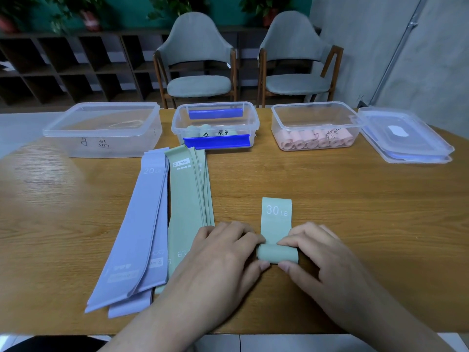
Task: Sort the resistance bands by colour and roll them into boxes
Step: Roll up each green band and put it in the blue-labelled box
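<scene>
**In front of the middle box: a green band half rolled**

Nearer to me than the middle box (215, 123), and a little to its right, lies the green band (276, 219) I am rolling. My left hand (223, 252) and right hand (319, 252) pinch the roll from either side, thumbs on the near face and fingertips curled over the top, clamped on it. The roll's axis runs left to right across the table (355, 199). The unrolled tail lies flat and points straight away from me toward the boxes, its long axis near to far, with the "30 LB" print at the far end.

Done, as far as I can see: the pink box (314, 125), right of the middle box, holds a row of pink rolls (314, 142), and no loose pink bands are on the table. The middle box has a few green rolls inside, partly hidden by its blue clip.

Left, by my judgement: this roll has a short tail to wind up before it goes in the middle box. A green stack (187, 199) lies flat just left of my band, running near to far, and a purple stack (142, 224) lies beside that, fanned at the near end. The left box (101, 128), beyond the purple stack, shows no rolls; something pale and thin lies in it that I cannot identify. Lids (406, 138) sit stacked at the far right.
</scene>
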Motion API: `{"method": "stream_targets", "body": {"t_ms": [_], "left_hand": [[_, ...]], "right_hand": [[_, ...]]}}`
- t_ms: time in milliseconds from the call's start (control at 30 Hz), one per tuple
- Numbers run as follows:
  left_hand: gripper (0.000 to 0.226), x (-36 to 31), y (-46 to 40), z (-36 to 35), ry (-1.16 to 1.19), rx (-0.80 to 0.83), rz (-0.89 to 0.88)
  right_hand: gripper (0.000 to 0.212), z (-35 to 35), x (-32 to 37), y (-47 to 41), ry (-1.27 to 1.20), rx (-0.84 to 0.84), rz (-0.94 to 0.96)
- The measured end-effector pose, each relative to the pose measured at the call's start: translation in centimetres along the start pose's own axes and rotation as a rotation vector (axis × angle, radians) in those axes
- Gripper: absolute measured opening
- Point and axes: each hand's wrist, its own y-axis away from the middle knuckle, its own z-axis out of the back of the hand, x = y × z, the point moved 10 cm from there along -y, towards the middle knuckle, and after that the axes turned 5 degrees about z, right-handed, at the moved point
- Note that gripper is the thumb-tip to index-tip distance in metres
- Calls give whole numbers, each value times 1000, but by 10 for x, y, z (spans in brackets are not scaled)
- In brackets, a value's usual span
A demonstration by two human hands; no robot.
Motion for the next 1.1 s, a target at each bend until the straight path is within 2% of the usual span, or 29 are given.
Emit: {"method": "stream_targets", "body": {"t_ms": [233,467,667,867,1100], "left_hand": [[32,1,-1,-3,-22,23,-5],[36,2,0,-2,3,30,1],[34,1,0,-1,-4,29,2],[38,0,0,-1,7,31,6],[30,-2,0,0,-6,26,-10]], "right_hand": [[39,-1,-1,0,-13,4,-4],[27,0,0,1,-16,-8,6],[35,0,0,1,-25,-7,-3],[20,2,2,1,-34,3,9],[36,1,1,1,-36,2,-7]]}}
